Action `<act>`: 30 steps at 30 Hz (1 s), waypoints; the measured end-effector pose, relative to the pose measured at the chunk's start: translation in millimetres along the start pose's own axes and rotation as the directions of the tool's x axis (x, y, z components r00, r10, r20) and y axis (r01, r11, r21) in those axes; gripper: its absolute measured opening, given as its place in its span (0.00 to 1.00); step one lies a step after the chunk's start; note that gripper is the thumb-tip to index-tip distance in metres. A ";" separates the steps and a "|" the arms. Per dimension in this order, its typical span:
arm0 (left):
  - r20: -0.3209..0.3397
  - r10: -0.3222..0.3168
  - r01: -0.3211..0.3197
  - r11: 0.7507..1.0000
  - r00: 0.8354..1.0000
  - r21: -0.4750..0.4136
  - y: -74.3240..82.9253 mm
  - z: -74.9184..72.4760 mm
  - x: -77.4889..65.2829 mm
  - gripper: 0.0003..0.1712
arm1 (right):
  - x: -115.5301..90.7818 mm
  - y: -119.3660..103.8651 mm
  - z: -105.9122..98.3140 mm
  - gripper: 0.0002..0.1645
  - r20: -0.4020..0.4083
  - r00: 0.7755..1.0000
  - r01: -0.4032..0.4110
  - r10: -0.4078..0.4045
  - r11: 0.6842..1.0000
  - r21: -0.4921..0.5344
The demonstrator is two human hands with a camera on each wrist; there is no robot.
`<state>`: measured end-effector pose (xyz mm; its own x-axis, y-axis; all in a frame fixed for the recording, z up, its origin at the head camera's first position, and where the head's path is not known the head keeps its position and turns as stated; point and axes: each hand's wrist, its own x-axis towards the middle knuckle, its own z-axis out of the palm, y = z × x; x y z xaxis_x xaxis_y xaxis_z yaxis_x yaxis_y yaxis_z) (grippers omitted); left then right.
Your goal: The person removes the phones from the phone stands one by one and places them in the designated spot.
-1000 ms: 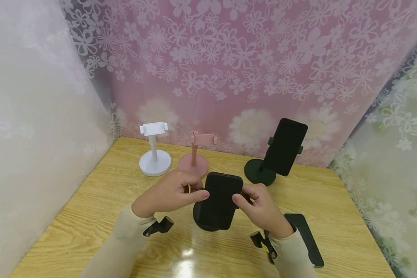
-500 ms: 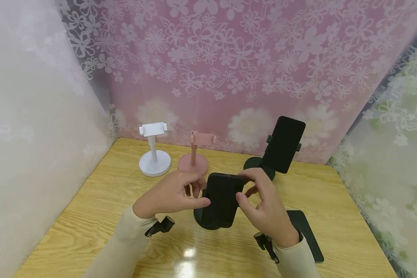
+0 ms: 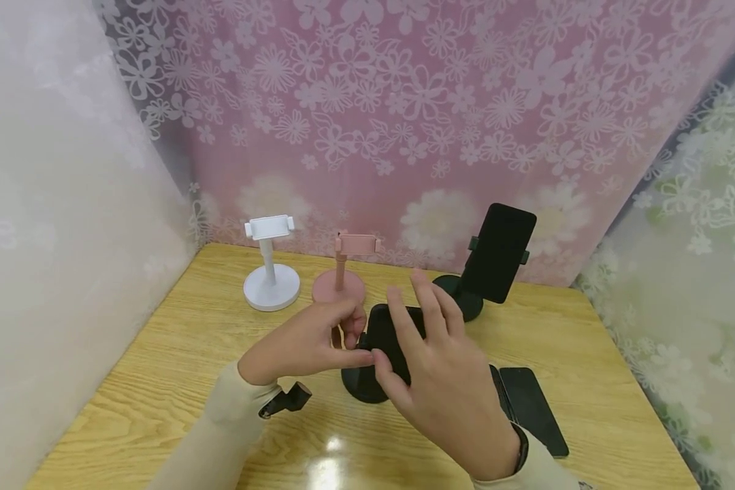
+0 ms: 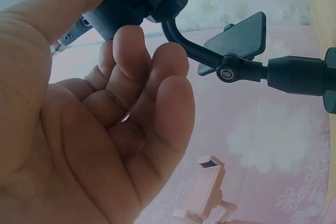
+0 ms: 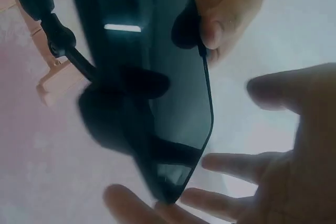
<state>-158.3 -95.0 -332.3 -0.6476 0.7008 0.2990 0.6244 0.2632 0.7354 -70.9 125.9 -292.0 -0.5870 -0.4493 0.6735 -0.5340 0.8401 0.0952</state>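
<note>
A black phone [image 3: 380,331] stands upright in a black phone stand, whose round base [image 3: 364,385] rests on the table. My left hand [image 3: 309,346] pinches the stand's clamp at the phone's left edge, thumb in front and curled fingers behind. In the left wrist view those fingers sit beneath the clamp [image 4: 118,14], near the stand's jointed arm [image 4: 212,59]. My right hand [image 3: 444,381] spreads its fingers in front of the phone, covering its right part. In the right wrist view, fingertips overlap the lower end of the phone's dark glossy screen [image 5: 173,77].
Behind stand a white phone stand [image 3: 272,287] and a pink phone stand [image 3: 339,289]. A second black stand [image 3: 468,307] at back right bears a phone [image 3: 499,253]. On the table [image 3: 177,381], another black phone [image 3: 534,410] lies beside a dark slab [image 3: 501,389] partly behind my right hand.
My right hand has let go of the phone's right edge and moved left across its front, fingers now spread. The left hand stays at the left edge, its thumb slightly further right.
</note>
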 end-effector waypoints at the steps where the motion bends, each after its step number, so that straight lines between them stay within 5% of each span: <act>1: 0.000 0.001 -0.001 1.000 1.000 -0.002 0.3 0.1 0.2 0.18 | 2.5 -1.7 -0.6 0.35 0.030 1.000 0.008 -0.007 1.000 -0.015; 9: 0.008 0.005 -0.005 1.000 1.000 0.003 0.1 0.8 1.0 0.14 | 17.2 -3.4 0.1 0.34 0.195 0.976 0.119 -0.101 0.989 -0.087; 17: 0.026 0.009 -0.008 0.999 1.000 -0.046 -1.3 3.1 1.0 0.17 | 25.5 5.6 3.8 0.18 0.236 0.936 0.313 -0.261 0.924 -0.218; 27: 0.044 0.005 -0.001 0.997 0.999 -0.078 -2.9 5.9 2.4 0.14 | 20.5 6.6 22.9 0.18 0.123 0.978 0.185 -0.168 0.973 -0.140; 30: 0.055 0.030 -0.020 0.987 0.998 -0.161 -9.0 9.1 4.9 0.12 | 17.9 5.4 27.5 0.17 0.083 0.986 0.155 -0.144 0.978 -0.140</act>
<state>-163.2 -87.9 -343.0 -0.6039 0.7437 0.2867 0.5590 0.1388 0.8175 -101.0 114.0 -299.6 -0.5526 -0.5895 0.5892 -0.5276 0.7947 0.3003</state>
